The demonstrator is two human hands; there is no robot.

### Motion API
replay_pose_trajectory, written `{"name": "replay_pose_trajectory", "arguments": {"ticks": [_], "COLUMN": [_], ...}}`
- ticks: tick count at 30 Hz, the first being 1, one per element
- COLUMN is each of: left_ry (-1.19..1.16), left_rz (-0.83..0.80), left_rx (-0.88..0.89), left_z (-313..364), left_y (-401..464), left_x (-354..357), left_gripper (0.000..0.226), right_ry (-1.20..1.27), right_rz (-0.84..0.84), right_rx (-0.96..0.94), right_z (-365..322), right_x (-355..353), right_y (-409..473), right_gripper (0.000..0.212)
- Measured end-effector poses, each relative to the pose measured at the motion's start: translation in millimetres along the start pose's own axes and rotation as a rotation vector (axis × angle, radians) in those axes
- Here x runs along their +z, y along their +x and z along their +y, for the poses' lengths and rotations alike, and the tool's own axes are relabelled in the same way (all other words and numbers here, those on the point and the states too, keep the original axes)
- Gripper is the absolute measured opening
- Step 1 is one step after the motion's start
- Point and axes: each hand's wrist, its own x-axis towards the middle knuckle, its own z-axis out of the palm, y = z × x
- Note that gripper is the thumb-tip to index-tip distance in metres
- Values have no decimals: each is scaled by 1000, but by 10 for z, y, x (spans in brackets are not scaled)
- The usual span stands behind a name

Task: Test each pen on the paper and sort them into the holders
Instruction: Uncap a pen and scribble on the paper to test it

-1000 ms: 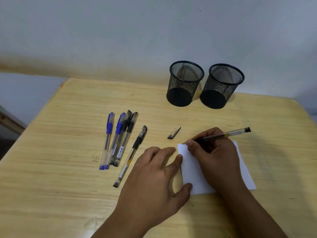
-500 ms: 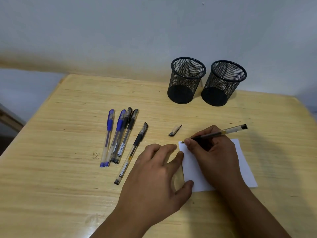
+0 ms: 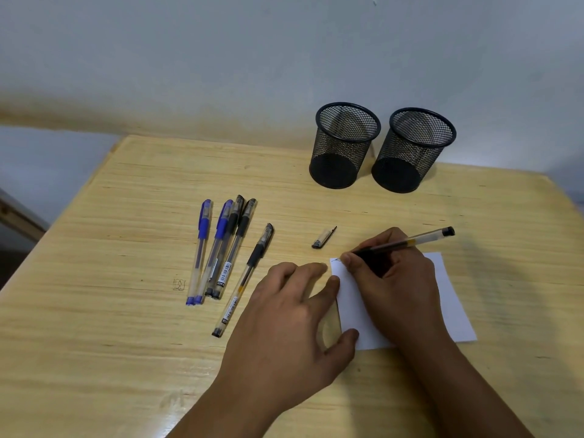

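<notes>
My right hand grips an uncapped black pen, its tip touching the top left corner of a white paper, where a small ink mark shows. My left hand lies flat with fingers spread, fingertips and thumb pressing the paper's left edge. The pen's cap lies on the table just beyond the paper. Several capped pens lie to the left: two blue pens, two black pens beside them, and one black pen apart. Two black mesh holders stand empty at the back.
The wooden table ends at a wall behind the holders and drops off at the left edge. A small scribble marks the tabletop left of the pens.
The pen tip has made a small mark at the paper's corner. My hands have hardly shifted; the view has tilted slightly.
</notes>
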Motion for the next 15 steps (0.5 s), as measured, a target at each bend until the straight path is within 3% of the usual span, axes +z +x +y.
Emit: {"name": "replay_pose_trajectory", "arguments": {"ticks": [15], "left_ry": [0], "left_rz": [-3], "left_rx": [-2], "left_z": [2], "left_y": [-1], "left_x": [3], "left_gripper": [57], "right_ry": [2], "right_rz": [-28], "right_rx": [-1], "right_z": [-32], "right_x": [-7], "right_y": [-22], "right_gripper": [21]}}
